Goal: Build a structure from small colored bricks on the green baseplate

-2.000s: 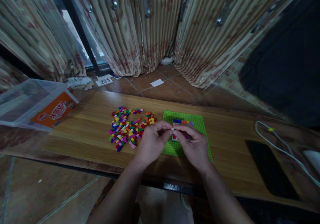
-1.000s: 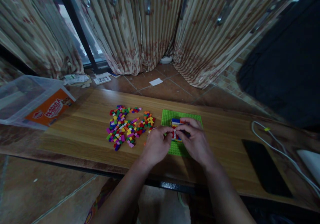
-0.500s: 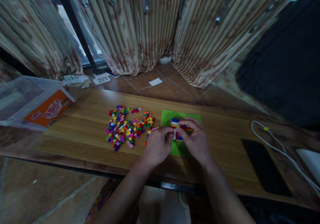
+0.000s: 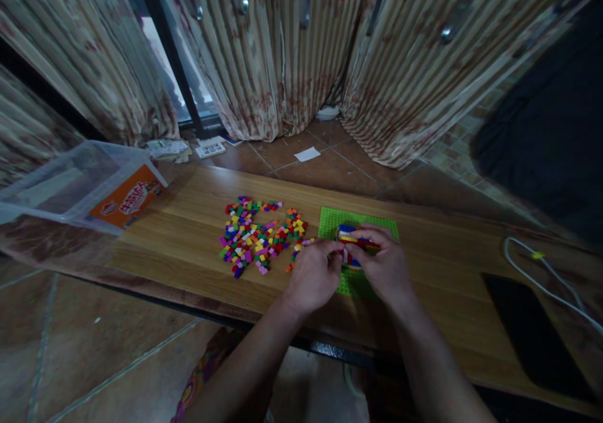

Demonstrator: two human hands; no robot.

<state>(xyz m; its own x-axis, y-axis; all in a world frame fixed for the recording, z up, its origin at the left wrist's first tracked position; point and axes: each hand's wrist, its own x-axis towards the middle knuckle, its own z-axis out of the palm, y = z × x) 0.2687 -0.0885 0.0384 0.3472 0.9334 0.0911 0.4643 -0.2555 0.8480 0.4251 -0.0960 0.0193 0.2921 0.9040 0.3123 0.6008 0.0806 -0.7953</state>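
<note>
A green studded baseplate (image 4: 330,219) lies on the wooden table, bearing a low structure of multicoloured toy bricks (image 4: 349,259). My left hand (image 4: 315,275) is closed at the structure's left side, thumb and index finger pinched together; what sits between them is too small and hidden to make out. My right hand (image 4: 387,266) curls over the structure from the right, its thumb in front and its fingers behind, gripping it. The fingertips of both hands nearly meet. Much of the structure's right part is covered by my right hand.
Left of the baseplate spreads a pile of loose toy bricks (image 4: 254,237). A clear plastic bin (image 4: 89,184) with an orange label stands at the left end. A black phone-like slab (image 4: 532,329) and a white cable (image 4: 546,276) lie right. Curtains (image 4: 301,65) hang beyond the table (image 4: 198,247).
Both hands pinched a small whitish brick above the structure; they have come down onto it. My right hand's fingers now wrap around the structure. The view has shifted slightly.
</note>
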